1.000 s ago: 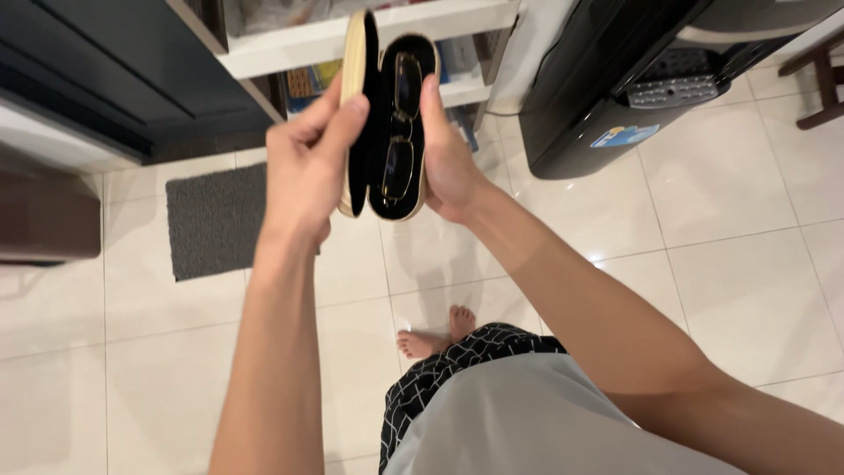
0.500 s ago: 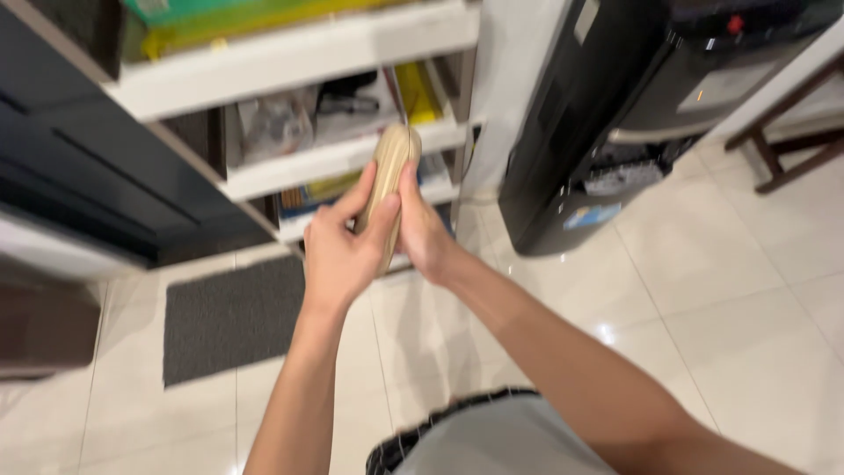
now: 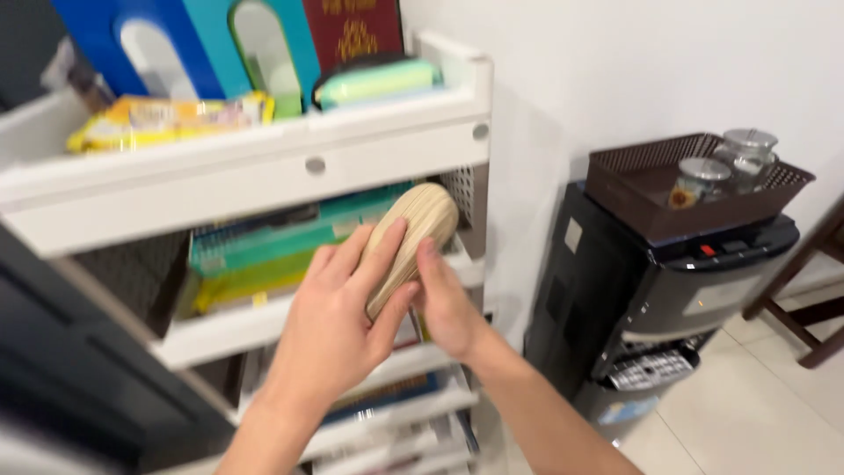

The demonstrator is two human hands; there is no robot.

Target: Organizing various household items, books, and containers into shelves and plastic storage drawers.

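1. head view, setting: white tiled floor (image 3: pixel 747 413) and a pale wall frame a white shelving rack (image 3: pixel 264 176) with several tiers, which serves as the landmark for everything below.

2. head view, hands: the left hand (image 3: pixel 330 330) and the right hand (image 3: pixel 448 308) are drawn together in front of the rack's middle tier, both clamped on a closed beige ribbed glasses case (image 3: pixel 409 242). the left fingers wrap its near side, and the right thumb presses its lower edge. the case tilts up to the right, and its rounded end is close to the middle shelf's mouth.

3. head view, risks: the case looks smooth and rounded, so i judge it could slide out of the grip if either hand loosens. its upper end sits close under the top tier's front rail, so a lift could knock it there. the frame is motion-blurred, so i cannot tell whether the lid is fully latched.

4. head view, containers on the rack: the top tier holds upright blue and teal boxes (image 3: pixel 176 44), a dark red book (image 3: pixel 352 26), a yellow packet (image 3: pixel 167 119) and a pale green case (image 3: pixel 378 84). the middle tier holds flat teal and yellow books (image 3: pixel 264 255).

5. head view, right of the rack: a black water dispenser (image 3: pixel 642 299) carries a brown perforated basket (image 3: pixel 694 189) holding lidded glass jars (image 3: pixel 721 163). a dark wooden chair leg (image 3: pixel 804 308) shows further right.
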